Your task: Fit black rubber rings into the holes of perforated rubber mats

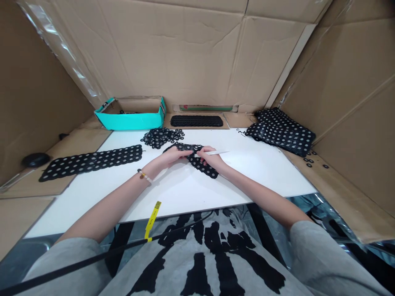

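My left hand (174,156) is closed on the left part of a black strip of joined rings (207,168), its thumb and fingers pinching the edge. A slim white pen-like tool (217,152) sits in my right hand (211,158), its thinner end pointing right. The other end of this tool is at the strip, close to my left fingertips. From between my hands the strip slants down to the right across the white board (247,174). Just behind my left hand lies a pile of loose black rings (159,137).
To the left lies a long black ring strip (92,162), beside a black rounded object (36,159). A turquoise-sided box (131,121) and another dark strip (196,121) are at the back. Stacked ring pieces (282,129) lie right. Cardboard walls (185,53) enclose the board. A black cord (123,246) crosses in front.
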Motion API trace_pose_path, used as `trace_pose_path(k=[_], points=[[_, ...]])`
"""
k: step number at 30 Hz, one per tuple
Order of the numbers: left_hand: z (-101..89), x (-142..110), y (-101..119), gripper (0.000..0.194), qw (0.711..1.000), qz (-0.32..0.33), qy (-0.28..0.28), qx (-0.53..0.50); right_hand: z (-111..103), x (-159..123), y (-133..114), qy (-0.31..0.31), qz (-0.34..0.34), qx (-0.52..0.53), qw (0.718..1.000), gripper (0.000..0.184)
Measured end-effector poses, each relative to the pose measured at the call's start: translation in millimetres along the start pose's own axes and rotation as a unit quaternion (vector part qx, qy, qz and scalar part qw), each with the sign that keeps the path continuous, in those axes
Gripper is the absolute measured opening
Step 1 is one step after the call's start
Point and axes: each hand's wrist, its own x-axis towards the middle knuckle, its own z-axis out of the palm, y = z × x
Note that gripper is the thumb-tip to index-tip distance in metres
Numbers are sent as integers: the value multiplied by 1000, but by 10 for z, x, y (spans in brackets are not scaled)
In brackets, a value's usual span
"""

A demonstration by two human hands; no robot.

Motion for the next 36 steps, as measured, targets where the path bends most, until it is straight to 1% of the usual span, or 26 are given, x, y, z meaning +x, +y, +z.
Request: trace_pose_path(k=[1, 2, 4, 5, 6, 9, 10, 12, 16, 19, 22, 24, 29, 34, 36], points=[[-41, -8, 22, 33, 999, -8, -13, 39, 3, 1, 12, 3, -4, -4, 1000, 26], [-84, -14, 39, 32, 996, -10, -15, 83, 3, 4, 23, 3, -4, -7, 1000, 26], [-157, -18, 59, 33, 987, -6, 11, 162, -1, 13, 41, 0, -1, -12, 1000, 27], [-181, -19, 63, 35, 983, -5, 16, 184, -4, 17, 47, 1, -2, -15, 1000, 27], [-194, -22, 67, 37, 982, -7, 7, 189, -5, 21, 52, 3, -2, -19, 1000, 27], [-174, -46, 87, 45, 986, -21, -49, 155, -2, 26, 56, 12, 0, -26, 1000, 30], [-154, -60, 100, 47, 988, -23, -58, 144, 0, 25, 55, 14, 3, -29, 999, 30], [-110, -92, 130, 50, 990, -22, -54, 132, 4, 24, 54, 15, 10, -33, 999, 30], [-49, -128, 166, 51, 992, -22, -23, 123, 2, 23, 46, 14, 15, -20, 1000, 29], [-34, -117, 147, 50, 993, -27, -3, 119, 0, 14, 33, 8, 16, -13, 1000, 28], [-27, -94, 103, 51, 995, -31, 1, 97, 16, -20, 18, 8, 15, -33, 999, 26], [-28, -82, 72, 50, 997, -30, 1, 73, 37, -53, 16, 18, -7, -66, 998, 26], [-55, -65, 26, 47, 997, -46, 11, 54, 84, -86, 51, 52, -112, -164, 979, 20], [-63, -72, 68, 44, 994, -76, 41, 61, 115, -56, 94, 53, -128, -184, 973, 19], [-62, -76, 94, 42, 994, -77, 37, 67, 108, -40, 96, 60, -135, -187, 971, 18]])
